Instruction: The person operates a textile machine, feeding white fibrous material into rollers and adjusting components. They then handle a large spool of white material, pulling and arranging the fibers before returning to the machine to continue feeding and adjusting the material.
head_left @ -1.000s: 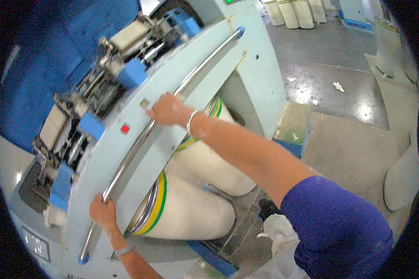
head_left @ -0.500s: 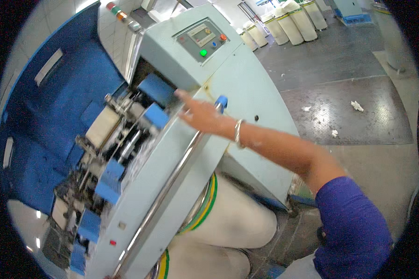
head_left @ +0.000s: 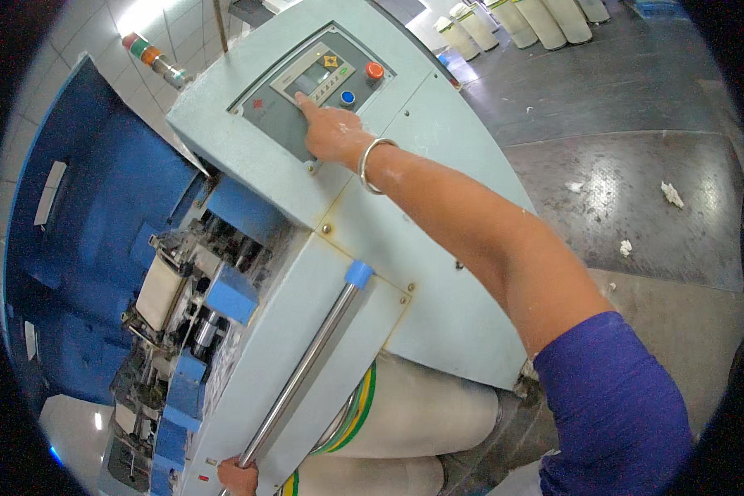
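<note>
My right hand (head_left: 332, 132) is at the control panel (head_left: 277, 124) of a pale green machine. Its index finger is stretched toward the lower edge of the small display unit (head_left: 312, 74), the other fingers look curled, and nothing shows in it. Whether the fingertip presses there I cannot tell. A blue button (head_left: 348, 98) and a red button (head_left: 374, 71) lie just beyond the hand. At the bottom, my left hand (head_left: 238, 478) is closed around the shiny metal rail (head_left: 306, 360), which ends in a blue cap (head_left: 359, 274).
The raised blue cover (head_left: 99, 198) stands at the left over rollers and blue blocks (head_left: 231, 293). A signal lamp (head_left: 153, 59) rises behind the panel. White cans (head_left: 438, 409) stand below the rail, more at the back. White fluff (head_left: 671, 195) lies on the floor mat.
My right hand has moved from above the rail's end up to the panel, covering where the green light showed. The view is closer to the panel, and my left hand now shows on the rail.
</note>
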A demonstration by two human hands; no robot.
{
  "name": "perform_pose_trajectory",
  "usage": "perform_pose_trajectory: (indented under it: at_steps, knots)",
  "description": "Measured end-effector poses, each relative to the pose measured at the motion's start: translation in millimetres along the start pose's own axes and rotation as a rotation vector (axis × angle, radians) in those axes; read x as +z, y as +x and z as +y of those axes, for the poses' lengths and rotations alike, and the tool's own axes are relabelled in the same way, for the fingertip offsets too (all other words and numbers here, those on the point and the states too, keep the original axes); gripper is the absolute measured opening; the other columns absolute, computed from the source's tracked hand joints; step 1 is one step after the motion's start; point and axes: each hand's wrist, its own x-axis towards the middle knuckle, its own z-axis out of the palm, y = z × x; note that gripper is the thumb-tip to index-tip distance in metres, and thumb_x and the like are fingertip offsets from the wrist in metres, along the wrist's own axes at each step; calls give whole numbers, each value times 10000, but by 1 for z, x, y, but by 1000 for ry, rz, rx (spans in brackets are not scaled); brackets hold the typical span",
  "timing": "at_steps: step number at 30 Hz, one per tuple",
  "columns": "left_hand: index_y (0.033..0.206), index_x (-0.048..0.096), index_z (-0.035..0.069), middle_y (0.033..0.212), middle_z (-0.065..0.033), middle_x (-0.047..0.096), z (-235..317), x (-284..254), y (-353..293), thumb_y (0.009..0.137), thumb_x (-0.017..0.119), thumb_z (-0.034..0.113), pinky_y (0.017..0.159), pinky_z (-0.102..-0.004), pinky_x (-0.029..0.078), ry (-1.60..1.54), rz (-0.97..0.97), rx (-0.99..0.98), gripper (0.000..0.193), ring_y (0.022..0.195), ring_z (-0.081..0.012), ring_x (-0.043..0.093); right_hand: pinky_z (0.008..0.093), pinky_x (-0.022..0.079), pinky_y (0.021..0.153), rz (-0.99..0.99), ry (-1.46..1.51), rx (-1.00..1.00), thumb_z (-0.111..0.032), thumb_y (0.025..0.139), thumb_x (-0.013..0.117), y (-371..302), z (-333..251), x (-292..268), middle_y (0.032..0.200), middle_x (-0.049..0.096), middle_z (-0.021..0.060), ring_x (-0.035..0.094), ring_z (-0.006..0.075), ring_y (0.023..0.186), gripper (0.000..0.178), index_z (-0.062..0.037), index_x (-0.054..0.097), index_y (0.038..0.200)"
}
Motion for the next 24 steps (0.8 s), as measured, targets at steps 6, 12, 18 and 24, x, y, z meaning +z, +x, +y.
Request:
perform_pose_trajectory:
  at_steps: [6,12,18,24]
  knots:
    - [563,596,-26,567,-208,572,1,13,8,589,696,277,575,-461,471,25,-39,-55,320,587,-393,595,421,486,763,-34,-85,-54,-89,786,491,21,12,10,996,642,173,634,317,897,674,-77,260,1419]
    - [563,597,-30,564,-215,572,-5,13,11,591,696,281,581,-461,476,31,-106,-103,327,583,-393,597,446,490,649,-38,-28,-273,-73,734,567,-12,-7,9,845,647,156,647,308,768,504,-7,461,1223]
    - [564,597,-34,561,-223,572,-3,7,5,593,695,285,587,-462,482,24,-168,-147,335,580,-394,599,448,412,848,-315,200,-731,-379,788,591,-211,-60,57,828,599,125,570,280,911,352,-29,617,819]
    - [549,554,-63,574,-247,568,0,1,6,582,702,281,584,-467,475,103,-138,-81,375,594,-421,589,394,379,835,-301,143,-651,-575,757,575,-246,-48,93,820,582,95,537,258,888,550,-33,615,836]
